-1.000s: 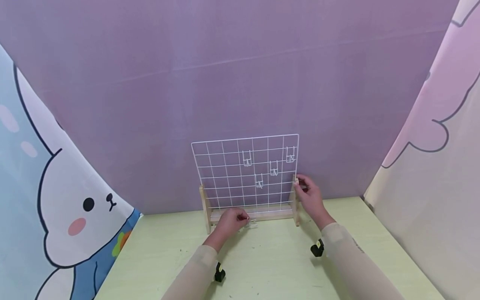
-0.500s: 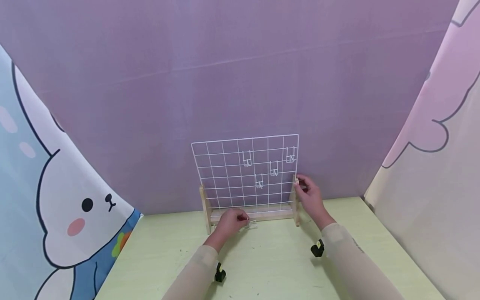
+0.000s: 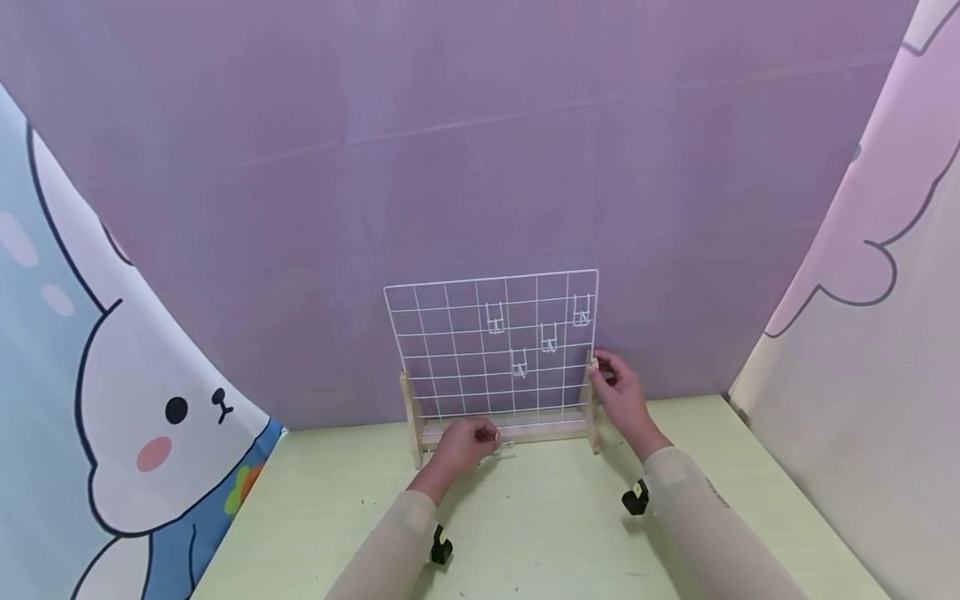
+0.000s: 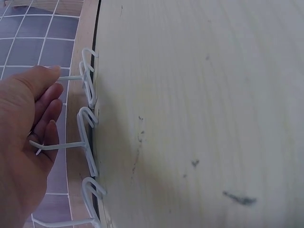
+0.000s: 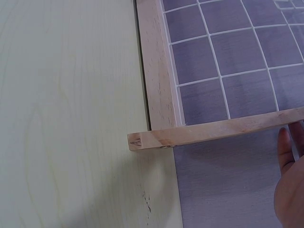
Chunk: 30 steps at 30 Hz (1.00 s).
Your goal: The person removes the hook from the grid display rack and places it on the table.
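Observation:
A white wire grid panel [image 3: 491,279] stands upright in a wooden stand [image 3: 543,431]. Several white wire hooks hang on the grid, one of them a hook [image 3: 549,343] right of the middle. Low at the base, my left hand [image 3: 459,446] pinches the prong of a white wire hook [image 4: 88,88] between thumb and forefinger. Two more hooks, a middle hook [image 4: 85,142] and a lower hook [image 4: 89,194], lie along the base bar beside that hand. My right hand [image 3: 622,396] holds the stand's right post [image 5: 204,134] near its top; some fingers are hidden.
The stand rests on a pale yellow-green table [image 3: 540,533] near its back edge. Behind it hangs a purple cloth [image 3: 480,167]. Printed cloths with a rabbit [image 3: 150,400] and a pink shape [image 3: 877,233] flank the table.

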Each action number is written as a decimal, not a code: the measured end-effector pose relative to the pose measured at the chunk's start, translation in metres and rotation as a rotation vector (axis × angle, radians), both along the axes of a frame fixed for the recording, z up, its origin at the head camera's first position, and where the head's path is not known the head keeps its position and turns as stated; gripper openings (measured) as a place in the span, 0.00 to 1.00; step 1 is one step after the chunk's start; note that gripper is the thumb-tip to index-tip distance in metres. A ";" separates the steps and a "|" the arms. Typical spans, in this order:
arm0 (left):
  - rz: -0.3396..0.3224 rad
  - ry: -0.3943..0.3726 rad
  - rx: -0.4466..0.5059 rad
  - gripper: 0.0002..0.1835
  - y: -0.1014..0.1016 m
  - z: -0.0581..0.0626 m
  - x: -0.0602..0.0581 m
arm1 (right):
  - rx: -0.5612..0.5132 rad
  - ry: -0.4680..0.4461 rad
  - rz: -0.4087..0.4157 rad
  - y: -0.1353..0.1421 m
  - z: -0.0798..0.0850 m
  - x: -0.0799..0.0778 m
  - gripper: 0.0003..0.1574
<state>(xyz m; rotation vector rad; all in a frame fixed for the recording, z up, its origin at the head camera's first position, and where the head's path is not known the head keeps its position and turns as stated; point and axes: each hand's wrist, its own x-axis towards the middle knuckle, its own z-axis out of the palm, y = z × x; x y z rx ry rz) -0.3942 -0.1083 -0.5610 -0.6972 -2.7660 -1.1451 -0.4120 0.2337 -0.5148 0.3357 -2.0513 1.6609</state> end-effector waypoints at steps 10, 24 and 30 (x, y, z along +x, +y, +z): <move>0.000 -0.017 0.028 0.09 -0.003 0.000 0.002 | -0.009 -0.001 0.009 -0.001 0.001 0.001 0.21; 0.051 -0.043 0.064 0.14 -0.008 0.006 0.006 | -0.008 -0.033 0.034 -0.010 0.025 0.022 0.22; 0.063 -0.048 0.108 0.11 -0.011 0.014 0.007 | -0.009 -0.013 0.033 -0.011 0.029 0.026 0.22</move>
